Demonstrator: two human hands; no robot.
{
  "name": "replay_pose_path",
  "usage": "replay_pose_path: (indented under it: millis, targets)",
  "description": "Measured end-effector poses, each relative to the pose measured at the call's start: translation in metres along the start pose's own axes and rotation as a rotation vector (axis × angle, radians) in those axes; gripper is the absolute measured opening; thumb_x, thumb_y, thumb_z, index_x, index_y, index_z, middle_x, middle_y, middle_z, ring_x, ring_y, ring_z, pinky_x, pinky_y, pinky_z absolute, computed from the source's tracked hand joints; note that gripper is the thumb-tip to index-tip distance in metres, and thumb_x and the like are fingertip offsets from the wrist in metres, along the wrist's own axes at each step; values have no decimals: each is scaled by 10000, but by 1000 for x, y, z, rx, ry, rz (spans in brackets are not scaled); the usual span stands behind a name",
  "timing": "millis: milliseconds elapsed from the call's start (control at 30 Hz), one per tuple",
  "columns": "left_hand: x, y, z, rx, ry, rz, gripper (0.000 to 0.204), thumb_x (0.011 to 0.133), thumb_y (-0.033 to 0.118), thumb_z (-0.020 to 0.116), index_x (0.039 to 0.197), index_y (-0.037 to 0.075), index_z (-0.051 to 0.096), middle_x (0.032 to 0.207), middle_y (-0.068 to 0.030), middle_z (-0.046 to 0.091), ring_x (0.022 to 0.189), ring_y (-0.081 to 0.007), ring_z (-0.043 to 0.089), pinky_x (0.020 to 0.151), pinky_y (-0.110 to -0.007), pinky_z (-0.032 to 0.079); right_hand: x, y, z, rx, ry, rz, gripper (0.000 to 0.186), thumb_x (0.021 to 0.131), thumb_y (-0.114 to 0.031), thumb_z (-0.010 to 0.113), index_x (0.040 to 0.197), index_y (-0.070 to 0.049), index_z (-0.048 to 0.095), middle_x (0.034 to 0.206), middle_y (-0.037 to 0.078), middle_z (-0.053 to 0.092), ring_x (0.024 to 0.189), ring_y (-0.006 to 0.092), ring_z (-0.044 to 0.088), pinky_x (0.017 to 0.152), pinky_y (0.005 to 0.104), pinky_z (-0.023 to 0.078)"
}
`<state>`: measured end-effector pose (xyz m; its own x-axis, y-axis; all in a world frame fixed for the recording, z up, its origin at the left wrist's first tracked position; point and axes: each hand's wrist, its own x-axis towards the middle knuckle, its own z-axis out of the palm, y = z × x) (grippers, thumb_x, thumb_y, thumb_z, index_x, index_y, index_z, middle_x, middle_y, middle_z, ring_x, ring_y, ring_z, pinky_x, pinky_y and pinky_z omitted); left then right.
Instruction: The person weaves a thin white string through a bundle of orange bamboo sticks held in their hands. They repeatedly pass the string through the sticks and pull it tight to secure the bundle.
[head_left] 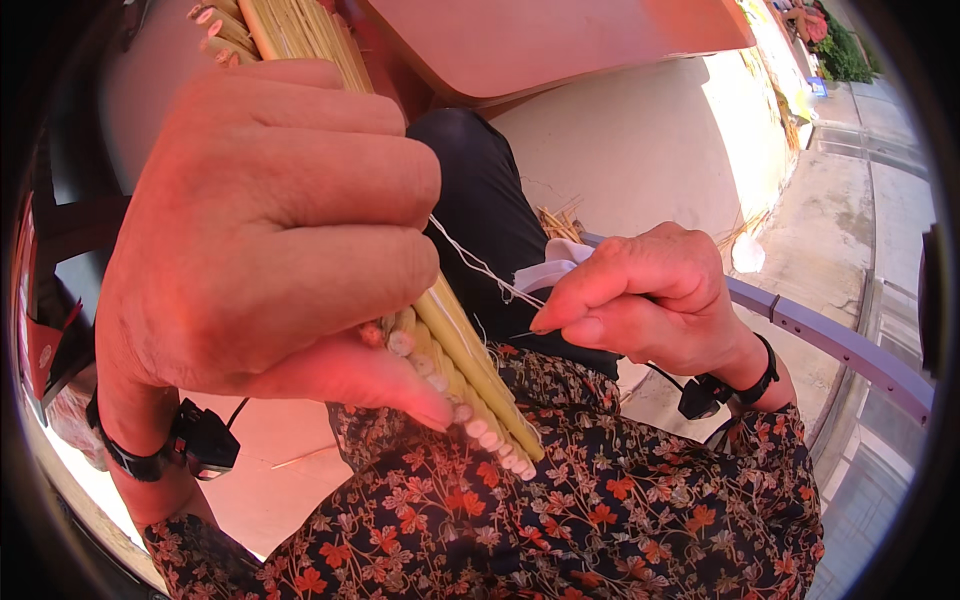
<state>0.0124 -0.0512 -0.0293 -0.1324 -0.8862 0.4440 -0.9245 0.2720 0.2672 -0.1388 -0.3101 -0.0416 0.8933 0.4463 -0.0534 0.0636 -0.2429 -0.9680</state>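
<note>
My left hand [270,220] is closed around a row of yellow dried stalks [470,370], laid side by side, with pale cut ends showing below my thumb. More of the stalks come out above the fist toward the upper left. A white thread [480,262] runs taut from beside the left fingers to my right hand [650,290]. There, thumb and forefinger pinch the thread. A thin, needle-like sliver shows just below those fingertips, too fine to name surely. The left palm and the middle of the stalks are hidden by the hand.
A reddish smooth panel [560,40] spans the top. A curved purple rail [850,350] passes behind my right wrist. My dark-trousered leg [465,170] lies beyond the stalks. Straw scraps [560,222] lie on the pale floor [640,140]. Both wrists wear black straps with small devices.
</note>
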Motion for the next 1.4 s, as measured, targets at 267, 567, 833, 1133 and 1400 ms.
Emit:
replay_pose_path:
  millis: [267,567,833,1133,1400]
  targets:
    - [2,6,6,-11,-68,-70,694,658,651,748,821,-22,691,719,-100,624,599,-255,612,537,-348,398,12,25,14,149,-27,-138,214,847,42,733,1054,2,769,838,116,743,663,182,689,610,267,508]
    - [0,-2,-4,-33,-146,-99,737,672,685,728,845,-30,688,753,-127,655,634,-287,641,562,-365,434,21,37,17,183,-67,-122,213,875,-1,712,1084,-14,751,847,125,729,690,222,693,610,289,520]
    - [1,-4,0,-46,-124,-128,740,683,695,717,844,-27,685,738,-133,657,639,-299,653,569,-371,443,24,45,19,230,-73,-161,221,867,7,700,1081,-7,749,884,129,740,715,234,702,628,299,537]
    - [3,-7,2,-52,-125,-121,731,685,685,730,841,-28,684,738,-134,659,644,-297,656,568,-370,451,23,46,16,283,-109,-155,244,874,6,694,1114,7,741,881,131,742,695,236,702,628,306,549]
    - [-1,-9,5,-63,-117,-117,745,674,692,726,848,-31,684,746,-135,658,640,-299,651,566,-373,449,31,18,1,39,-193,-76,251,871,6,687,1113,-35,740,785,102,723,655,216,689,570,303,512]
